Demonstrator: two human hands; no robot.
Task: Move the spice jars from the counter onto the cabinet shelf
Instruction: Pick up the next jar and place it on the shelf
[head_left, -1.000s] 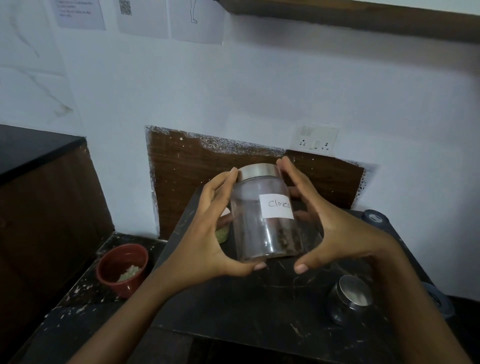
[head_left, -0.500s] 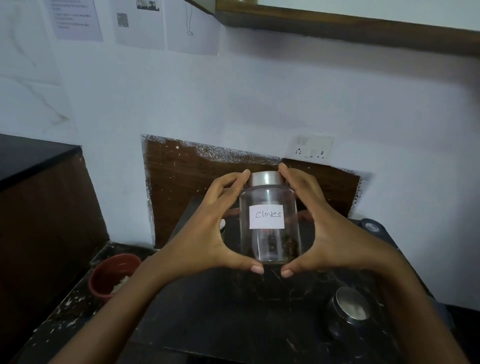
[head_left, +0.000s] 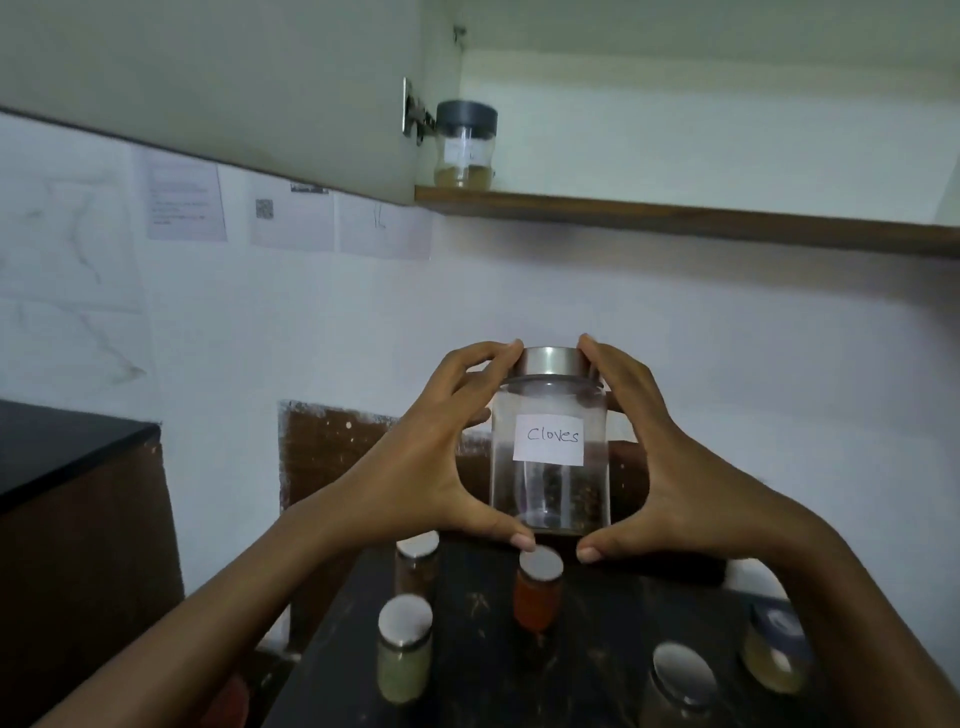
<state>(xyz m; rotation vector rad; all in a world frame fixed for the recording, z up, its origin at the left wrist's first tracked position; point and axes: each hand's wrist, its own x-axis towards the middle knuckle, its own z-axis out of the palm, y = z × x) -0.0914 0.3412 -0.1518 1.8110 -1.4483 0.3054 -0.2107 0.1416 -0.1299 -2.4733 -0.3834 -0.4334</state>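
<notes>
Head view. Both hands are holding a clear glass jar labelled "Cloves" (head_left: 549, 457) upright in the air, above the dark counter (head_left: 613, 649) and well below the cabinet shelf (head_left: 675, 221). The left hand (head_left: 431, 467) is curling round the jar's left side, with fingertips at the steel lid and thumb under the base. The right hand (head_left: 675, 478) is mirroring this grip on the right side. Dark cloves are lying in the bottom of the jar.

On the shelf, a grey-lidded jar (head_left: 464, 145) is standing at the far left, just beside the open cabinet door (head_left: 208, 78). On the counter, five jars are standing apart: a brown jar (head_left: 416, 566), a red jar (head_left: 537, 597), a green jar (head_left: 404, 660), a steel-lidded jar (head_left: 680, 675) and a yellowish jar (head_left: 774, 660). Printed sheets (head_left: 187, 202) are hanging on the wall.
</notes>
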